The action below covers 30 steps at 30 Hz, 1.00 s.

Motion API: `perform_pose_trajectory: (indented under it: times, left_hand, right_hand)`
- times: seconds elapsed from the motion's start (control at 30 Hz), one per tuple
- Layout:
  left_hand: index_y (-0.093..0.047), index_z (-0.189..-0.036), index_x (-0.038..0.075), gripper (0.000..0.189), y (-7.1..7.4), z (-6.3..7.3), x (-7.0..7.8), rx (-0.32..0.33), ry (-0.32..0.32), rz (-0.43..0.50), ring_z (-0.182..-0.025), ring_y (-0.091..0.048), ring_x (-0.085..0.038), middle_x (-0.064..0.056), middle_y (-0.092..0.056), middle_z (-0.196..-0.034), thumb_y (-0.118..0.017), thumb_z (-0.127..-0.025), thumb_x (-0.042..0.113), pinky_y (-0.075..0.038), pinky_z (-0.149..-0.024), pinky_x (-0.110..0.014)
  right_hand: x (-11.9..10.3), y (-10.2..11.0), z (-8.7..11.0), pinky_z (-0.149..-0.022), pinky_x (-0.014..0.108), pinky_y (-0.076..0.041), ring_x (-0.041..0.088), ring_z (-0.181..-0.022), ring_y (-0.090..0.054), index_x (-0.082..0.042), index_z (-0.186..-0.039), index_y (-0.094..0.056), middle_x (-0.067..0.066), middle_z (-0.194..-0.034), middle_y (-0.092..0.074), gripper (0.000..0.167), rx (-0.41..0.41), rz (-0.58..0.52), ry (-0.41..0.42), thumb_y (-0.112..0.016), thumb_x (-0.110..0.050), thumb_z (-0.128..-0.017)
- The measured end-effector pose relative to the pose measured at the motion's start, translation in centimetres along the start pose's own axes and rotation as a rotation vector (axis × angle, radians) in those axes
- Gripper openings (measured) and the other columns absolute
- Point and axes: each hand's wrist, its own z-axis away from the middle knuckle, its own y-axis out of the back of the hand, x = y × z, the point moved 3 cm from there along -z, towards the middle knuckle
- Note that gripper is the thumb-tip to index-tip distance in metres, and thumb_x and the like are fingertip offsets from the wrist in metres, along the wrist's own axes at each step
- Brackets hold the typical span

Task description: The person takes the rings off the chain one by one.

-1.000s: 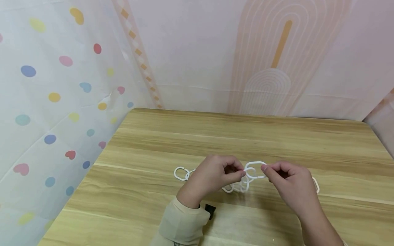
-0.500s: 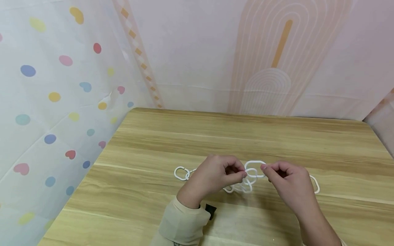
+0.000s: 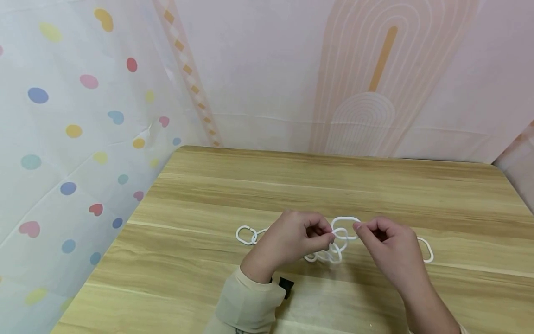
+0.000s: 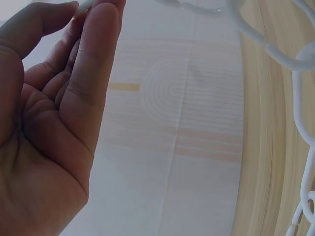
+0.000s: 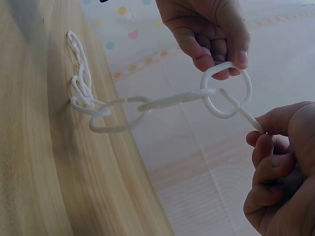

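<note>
In the head view, the left hand (image 3: 292, 240) is pinching a white ring (image 3: 341, 228), the right hand (image 3: 392, 248) is pinching the right end of a longer link (image 3: 346, 218), and both pieces are hanging above the table (image 3: 233, 185), a chain (image 3: 335, 262) dangling below. A spare link (image 3: 432, 253) is lying beside the right hand, partly hidden. Over to the left wrist view: thumb and fingers are pinching a pale sliver at the top edge, while chain links are drooping at the right. In the right wrist view, the longer link is passing through the ring, the chain sagging towards the table. It's all looking light, stiff and smooth, so a loose pinch is probably risking a slip; any flexing is likely coming at the split joints, so each grip is best sitting on a rounded end, away from them.
</note>
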Motion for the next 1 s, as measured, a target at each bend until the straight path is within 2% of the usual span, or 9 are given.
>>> perform_pose_trajectory:
  times: [0.43,1.0]
  left_hand:
    - [-0.071,-0.082,0.016,0.010,0.1,0.0,0.0,-0.007,0.048,0.002,-0.064,-0.061,-0.002,0.013,-0.066,-0.071,-0.072,-0.091,0.012,-0.052,-0.061,-0.020]
    - [-0.072,-0.082,0.016,0.010,0.1,0.0,-0.1,-0.006,0.052,-0.013,-0.065,-0.060,-0.001,0.013,-0.066,-0.071,-0.071,-0.092,0.012,-0.052,-0.061,-0.020]
  right_hand:
    - [-0.4,-0.9,0.3,-0.049,0.020,-0.042,0.008,-0.057,-0.049,-0.010,-0.076,-0.068,-0.003,-0.064,-0.055,0.019,0.054,-0.026,0.134,-0.073,-0.014,-0.093]
    - [-0.4,-1.1,0.4,-0.046,0.020,-0.037,0.007,-0.053,-0.043,-0.010,-0.073,-0.064,-0.003,-0.060,-0.049,0.022,0.098,0.022,0.152,-0.073,-0.012,-0.093]
